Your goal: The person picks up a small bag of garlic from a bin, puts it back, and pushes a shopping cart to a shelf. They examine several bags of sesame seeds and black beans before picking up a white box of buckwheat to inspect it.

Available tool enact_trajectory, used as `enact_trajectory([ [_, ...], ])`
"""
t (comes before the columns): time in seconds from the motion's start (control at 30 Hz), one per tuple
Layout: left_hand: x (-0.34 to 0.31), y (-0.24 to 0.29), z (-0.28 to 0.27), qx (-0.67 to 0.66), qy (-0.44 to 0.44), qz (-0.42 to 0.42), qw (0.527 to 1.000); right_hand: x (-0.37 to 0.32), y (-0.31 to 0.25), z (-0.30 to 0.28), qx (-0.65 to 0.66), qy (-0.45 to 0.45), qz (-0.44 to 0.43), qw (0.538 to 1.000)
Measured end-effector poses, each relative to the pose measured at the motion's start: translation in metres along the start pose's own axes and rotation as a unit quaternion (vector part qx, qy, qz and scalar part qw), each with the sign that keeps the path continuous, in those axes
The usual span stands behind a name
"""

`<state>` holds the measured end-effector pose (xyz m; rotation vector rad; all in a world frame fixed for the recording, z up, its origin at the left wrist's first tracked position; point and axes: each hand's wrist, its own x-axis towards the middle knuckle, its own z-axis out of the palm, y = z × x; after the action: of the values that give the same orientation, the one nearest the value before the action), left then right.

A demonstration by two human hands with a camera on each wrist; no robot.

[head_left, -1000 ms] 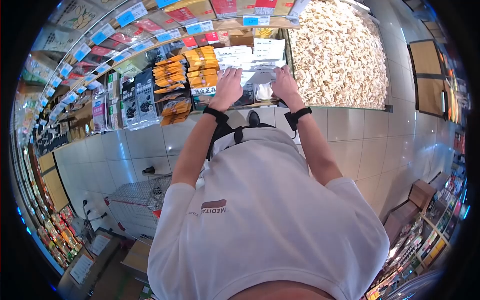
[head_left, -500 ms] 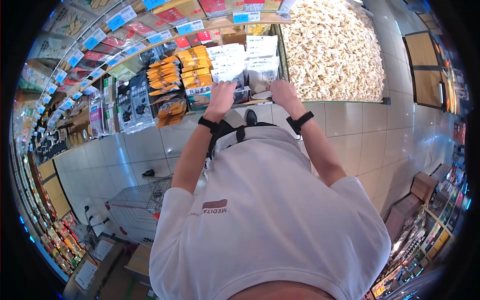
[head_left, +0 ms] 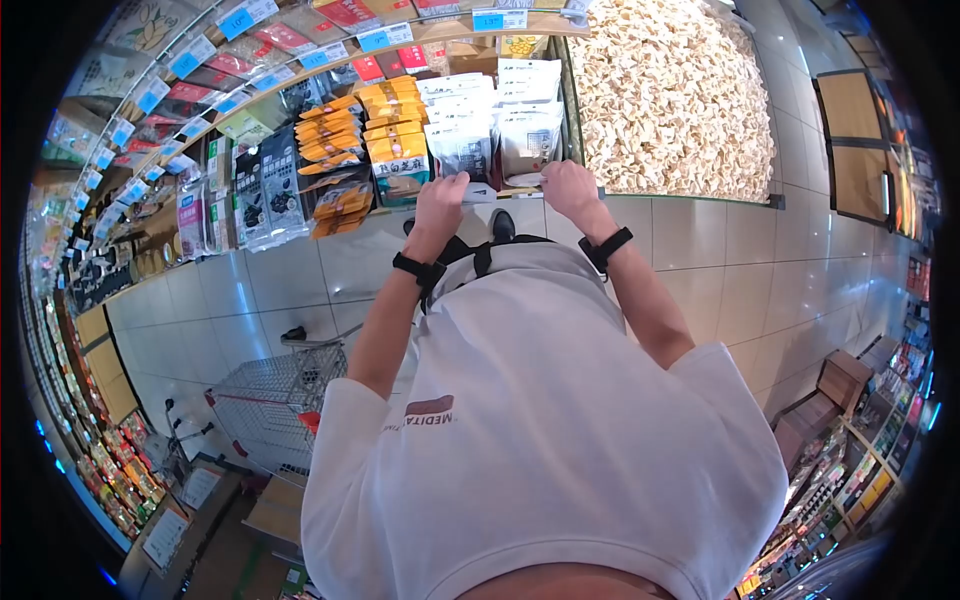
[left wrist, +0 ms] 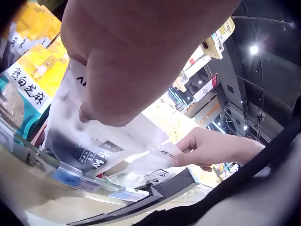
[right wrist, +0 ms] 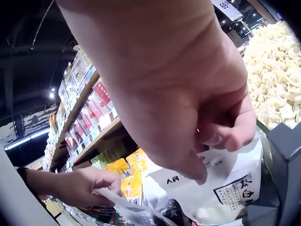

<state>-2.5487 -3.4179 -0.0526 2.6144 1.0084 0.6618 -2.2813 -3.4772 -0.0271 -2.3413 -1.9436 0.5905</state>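
Observation:
My left hand (head_left: 440,205) pinches the top of a white pouch (left wrist: 70,127) at the shelf front; dark contents show through its lower part. My right hand (head_left: 572,188) pinches the upper edge of a second white pouch (right wrist: 221,183) beside it, printed with a boxed label. In the left wrist view the right hand (left wrist: 216,147) grips that pouch's corner. The left hand (right wrist: 91,186) shows in the right wrist view with the first pouch between thumb and fingers. More white pouches (head_left: 528,82) stand in rows behind both.
Yellow-topped pouches (head_left: 398,142) stand left of the white ones, dark packets (head_left: 270,190) further left. A large bin of pale dried pieces (head_left: 670,105) adjoins on the right. Above runs a shelf with price tags (head_left: 385,38). A shopping cart (head_left: 275,400) stands on the floor at left.
Both hands have drawn back from over the white pouches toward the shelf's front edge and the body. The front pouches now show between and behind the hands.

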Motion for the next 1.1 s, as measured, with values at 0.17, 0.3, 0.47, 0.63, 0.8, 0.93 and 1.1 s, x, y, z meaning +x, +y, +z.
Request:
enact_trajectory([
  [0.17, -0.012, -0.014, 0.011, 0.025, -0.077, -0.017, 0.997, 0.003, 0.016, 0.000, 0.024, 0.024, -0.094, 0.995],
  [0.3, -0.009, -0.008, 0.007, 0.047, -0.125, -0.023, 0.991, 0.022, 0.014, -0.039, 0.081, -0.063, -0.127, 0.987],
  [0.47, 0.021, 0.024, 0.007, -0.123, -0.160, -0.045, 0.978, 0.058, 0.007, -0.043, 0.064, -0.018, -0.038, 0.997],
  [0.63, 0.041, 0.043, 0.013, -0.143, -0.273, -0.062, 0.949, 0.077, 0.008, -0.024, -0.007, 0.041, -0.091, 0.995],
  [0.8, 0.028, 0.040, 0.025, -0.214, -0.251, -0.021, 0.944, 0.089, 0.020, -0.012, -0.016, -0.036, -0.106, 0.994],
  [0.93, 0.019, 0.042, 0.031, -0.212, -0.230, -0.025, 0.950, 0.089, 0.025, -0.009, -0.054, -0.052, -0.132, 0.988],
  [1.1, 0.022, 0.041, 0.030, -0.220, -0.203, -0.034, 0.954, 0.037, 0.012, -0.040, -0.066, -0.054, -0.129, 0.988],
])
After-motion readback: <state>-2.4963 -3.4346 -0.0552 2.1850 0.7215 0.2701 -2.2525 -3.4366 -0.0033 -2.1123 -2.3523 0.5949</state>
